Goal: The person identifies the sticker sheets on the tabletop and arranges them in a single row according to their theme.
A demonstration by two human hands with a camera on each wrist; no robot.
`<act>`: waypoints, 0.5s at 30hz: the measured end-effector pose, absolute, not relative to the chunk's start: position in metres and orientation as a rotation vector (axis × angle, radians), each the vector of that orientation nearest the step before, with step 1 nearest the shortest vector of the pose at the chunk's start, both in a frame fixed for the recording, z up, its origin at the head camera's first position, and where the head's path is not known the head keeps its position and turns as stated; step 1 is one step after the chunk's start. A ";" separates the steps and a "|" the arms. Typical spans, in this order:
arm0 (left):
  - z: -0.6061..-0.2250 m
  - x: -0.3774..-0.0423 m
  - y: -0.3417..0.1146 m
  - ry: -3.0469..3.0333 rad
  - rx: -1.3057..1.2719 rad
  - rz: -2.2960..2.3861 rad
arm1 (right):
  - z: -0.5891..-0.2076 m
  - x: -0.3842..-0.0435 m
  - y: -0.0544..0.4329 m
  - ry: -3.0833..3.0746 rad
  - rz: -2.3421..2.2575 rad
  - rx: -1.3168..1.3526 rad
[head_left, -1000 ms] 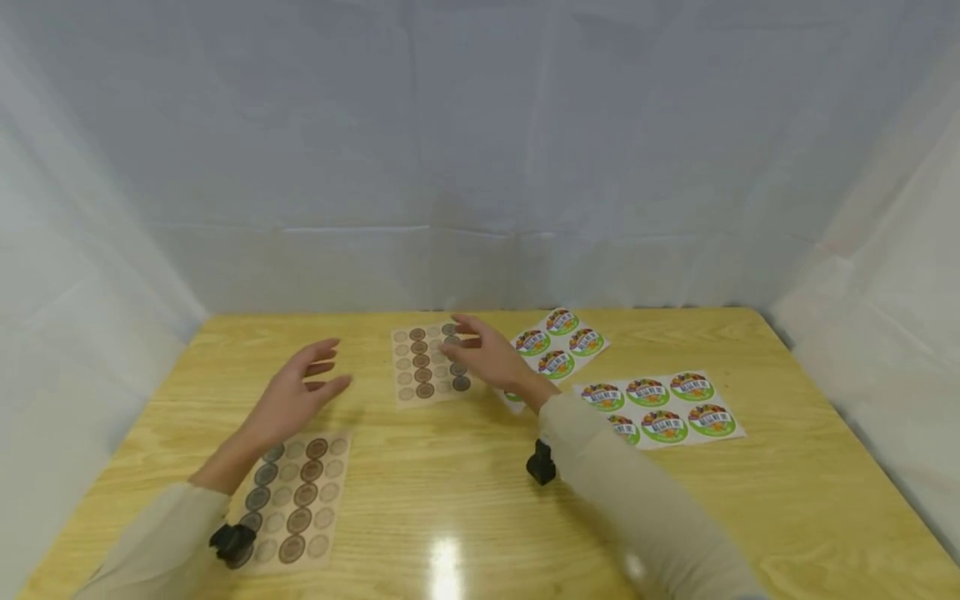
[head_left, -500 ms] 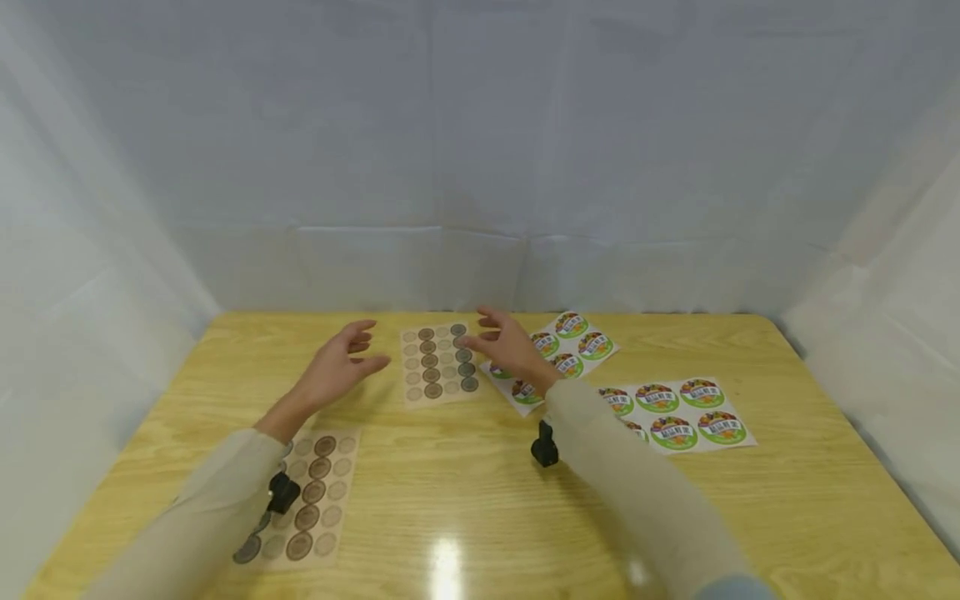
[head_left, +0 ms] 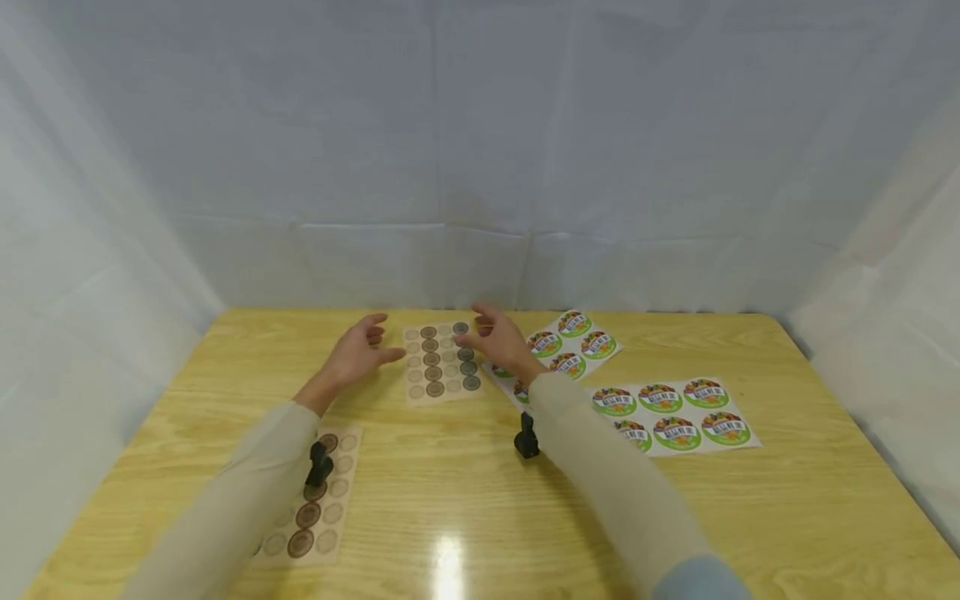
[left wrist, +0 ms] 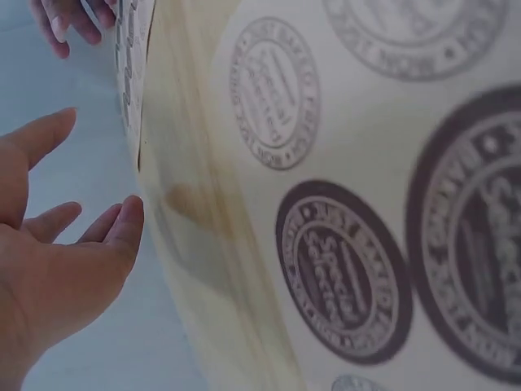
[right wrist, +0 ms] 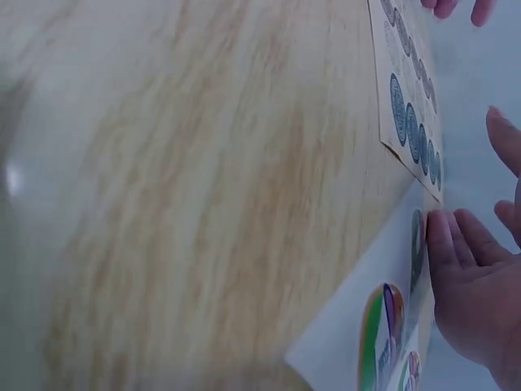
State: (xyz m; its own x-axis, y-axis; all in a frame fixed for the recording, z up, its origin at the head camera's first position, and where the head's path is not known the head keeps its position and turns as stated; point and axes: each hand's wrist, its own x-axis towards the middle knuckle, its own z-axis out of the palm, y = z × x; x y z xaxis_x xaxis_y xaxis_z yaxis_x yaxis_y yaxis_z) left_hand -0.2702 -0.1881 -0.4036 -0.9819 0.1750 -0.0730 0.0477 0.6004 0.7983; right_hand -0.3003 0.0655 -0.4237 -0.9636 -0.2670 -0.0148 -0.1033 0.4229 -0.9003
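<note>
At the far middle of the table lies a beige sheet of round brown and dark grey-blue stickers (head_left: pixel 441 364). My left hand (head_left: pixel 357 348) is beside its left edge, thumb toward the sheet and fingers loosely bent, holding nothing. Over the sheet's right edge is my right hand (head_left: pixel 502 340), its thumb overlapping the dark grey-blue column in the head view. Both hands hover with a gap between thumb and fingers, as the left hand (left wrist: pixel 73 277) in the left wrist view and the right hand (right wrist: pixel 480 277) in the right wrist view also show.
A second beige sticker sheet (head_left: pixel 308 517) lies near left, partly under the left forearm. To the right are two white sheets of colourful round stickers, one angled (head_left: pixel 573 343) behind the right hand, one nearer (head_left: pixel 678 417). A pale curtain (head_left: pixel 480 167) stands behind the wooden table (head_left: pixel 435 483).
My left hand has moved right and slightly away from me, from above the near sheet toward the far beige sheet. The right hand stays by that sheet's right edge; the view has shifted slightly.
</note>
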 end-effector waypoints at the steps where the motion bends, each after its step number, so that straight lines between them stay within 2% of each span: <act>1: -0.405 -0.272 -0.187 2.671 0.179 1.328 | -0.426 -0.302 0.065 2.517 -1.567 -0.324; 15: -0.413 -0.287 -0.178 2.688 0.098 1.231 | -0.426 -0.307 0.054 2.527 -1.464 -0.272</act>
State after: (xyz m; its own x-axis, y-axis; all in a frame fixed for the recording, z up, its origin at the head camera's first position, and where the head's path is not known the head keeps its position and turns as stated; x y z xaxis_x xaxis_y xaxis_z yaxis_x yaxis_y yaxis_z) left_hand -0.2874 -0.1784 -0.4125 -0.9811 0.1354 -0.1385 -0.0164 0.6543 0.7560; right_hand -0.3071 0.0544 -0.4264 -0.9613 -0.2614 -0.0866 -0.0549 0.4902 -0.8699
